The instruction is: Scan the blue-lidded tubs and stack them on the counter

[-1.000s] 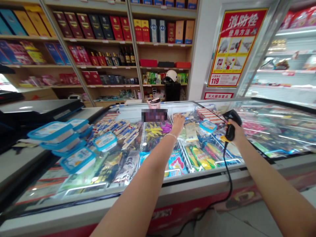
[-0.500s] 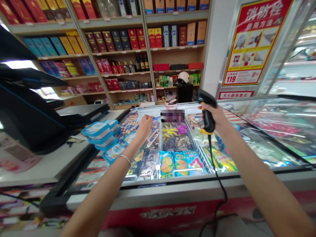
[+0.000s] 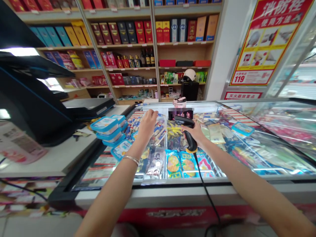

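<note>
My left hand [image 3: 148, 122] is closed above the left side of the glass-topped chest freezer [image 3: 108, 187]. Its fingers pinch what looks like a slim blue-and-white packet, mostly hidden by the hand. To its right, my right hand [image 3: 195, 132] grips a black and yellow barcode scanner [image 3: 191, 141] by the handle. The scanner's head points left towards my left hand, and its cord hangs over the freezer's front. Beneath my hands lie yellow packets [image 3: 174, 133] and blue snack-like bags [image 3: 172, 163]. Left of my left hand, blue-lidded tubs [image 3: 105, 124] are stacked on the glass.
A pink cup-like container [image 3: 179, 103] and a partly blurred dark screen [image 3: 180, 114] stand at the freezer's back edge. Another blue-lidded tub [image 3: 243, 129] rests at the right. On the left counter [image 3: 66, 161] are a dark machine and a pink-white package [image 3: 21, 143]. Shelves of boxes rise behind.
My right hand has brought the scanner left and down, closer to my left hand, with its head turned left. My left hand stays closed in nearly the same place. The view has shifted slightly.
</note>
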